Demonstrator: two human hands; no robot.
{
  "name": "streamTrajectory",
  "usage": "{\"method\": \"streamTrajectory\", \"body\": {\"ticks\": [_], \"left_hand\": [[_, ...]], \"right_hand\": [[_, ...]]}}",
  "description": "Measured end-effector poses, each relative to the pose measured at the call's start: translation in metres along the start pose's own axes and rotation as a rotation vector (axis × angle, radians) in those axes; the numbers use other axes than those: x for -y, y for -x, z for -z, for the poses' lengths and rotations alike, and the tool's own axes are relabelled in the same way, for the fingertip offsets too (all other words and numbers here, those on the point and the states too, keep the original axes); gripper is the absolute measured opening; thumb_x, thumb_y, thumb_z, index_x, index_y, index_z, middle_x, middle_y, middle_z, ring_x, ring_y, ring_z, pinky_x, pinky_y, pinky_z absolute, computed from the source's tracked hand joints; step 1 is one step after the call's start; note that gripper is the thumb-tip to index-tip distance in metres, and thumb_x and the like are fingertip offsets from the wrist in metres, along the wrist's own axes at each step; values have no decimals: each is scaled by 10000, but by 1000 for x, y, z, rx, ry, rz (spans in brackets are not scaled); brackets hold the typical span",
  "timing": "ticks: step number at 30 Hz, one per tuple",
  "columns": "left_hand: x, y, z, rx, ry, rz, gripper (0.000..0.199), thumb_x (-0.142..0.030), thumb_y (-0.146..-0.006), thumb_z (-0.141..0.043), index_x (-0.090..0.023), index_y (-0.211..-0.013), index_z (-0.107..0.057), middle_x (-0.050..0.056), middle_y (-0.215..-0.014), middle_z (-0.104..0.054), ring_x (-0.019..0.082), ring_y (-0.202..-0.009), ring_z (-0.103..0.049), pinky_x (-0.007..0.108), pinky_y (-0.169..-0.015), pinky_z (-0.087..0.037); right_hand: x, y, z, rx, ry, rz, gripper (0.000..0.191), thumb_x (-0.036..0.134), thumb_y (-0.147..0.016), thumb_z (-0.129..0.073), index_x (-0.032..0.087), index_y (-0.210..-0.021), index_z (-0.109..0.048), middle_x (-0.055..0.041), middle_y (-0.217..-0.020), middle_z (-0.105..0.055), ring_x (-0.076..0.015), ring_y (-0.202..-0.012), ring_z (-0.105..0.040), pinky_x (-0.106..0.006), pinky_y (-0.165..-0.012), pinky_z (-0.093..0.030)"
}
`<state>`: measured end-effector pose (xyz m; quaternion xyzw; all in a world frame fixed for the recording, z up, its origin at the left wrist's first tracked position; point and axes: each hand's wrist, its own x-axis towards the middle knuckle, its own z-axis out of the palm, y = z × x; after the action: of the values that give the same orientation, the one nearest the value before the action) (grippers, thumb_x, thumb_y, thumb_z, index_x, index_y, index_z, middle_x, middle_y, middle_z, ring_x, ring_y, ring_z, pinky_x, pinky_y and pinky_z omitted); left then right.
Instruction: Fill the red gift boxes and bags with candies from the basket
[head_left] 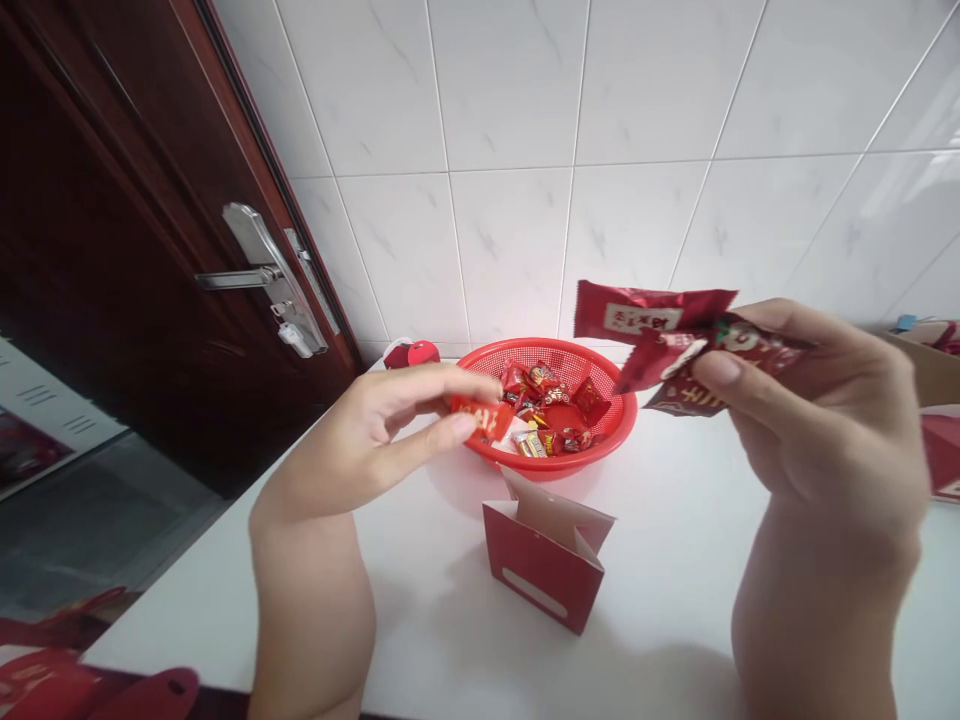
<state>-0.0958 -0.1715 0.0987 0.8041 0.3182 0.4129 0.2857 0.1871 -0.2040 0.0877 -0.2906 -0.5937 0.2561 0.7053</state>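
My left hand (397,430) pinches a small red wrapped candy (484,418) at the near left rim of a red mesh basket (551,466). Several wrapped candies (555,395) lie in that basket. Higher up on the right, my right hand (817,390) is closed on several red candy packets (660,312), fanned out to the left of its fingers. Between my forearms a dark red paper box (544,570) stands upright on the white table (427,620), its top flaps open. How far its inside is filled cannot be seen.
A white tiled wall (510,90) rises behind the table. A dark wooden door (142,200) with a metal handle is at the left. Red items (97,690) sit at the lower left, and a cardboard box (926,365) is at the right edge.
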Motion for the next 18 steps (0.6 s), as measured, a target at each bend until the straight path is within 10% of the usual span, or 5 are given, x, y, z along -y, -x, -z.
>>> {"method": "streamTrajectory", "body": {"ticks": [4, 11, 18], "left_hand": [[-10, -2, -1, 369, -29, -17, 188, -164, -834, -732, -289, -920, -842, 45, -859, -795, 237, -795, -748, 318, -771, -607], [-5, -5, -24, 596, -190, -45, 252, -131, -927, -597, -251, -1024, -796, 32, -952, -801, 200, -871, -747, 259, -790, -552], [5, -10, -28, 726, -319, -14, 277, -193, -991, -484, -229, -1111, -731, 43, -958, -765, 205, -903, -698, 298, -834, -516]], "right_hand": [[15, 3, 16, 149, 102, -61, 114, 267, -808, -837, 279, -915, -798, -18, -734, -744, -183, -623, -713, -293, -551, -636], [38, 9, 7, 711, 499, -198, 63, 284, -866, -736, 246, -890, -779, -20, -687, -721, -167, -576, -652, -266, -527, -558], [31, 23, -14, 824, 738, -160, 117, 162, -902, -617, 213, -828, -694, 16, -655, -647, -114, -532, -517, -240, -507, -419]]}}
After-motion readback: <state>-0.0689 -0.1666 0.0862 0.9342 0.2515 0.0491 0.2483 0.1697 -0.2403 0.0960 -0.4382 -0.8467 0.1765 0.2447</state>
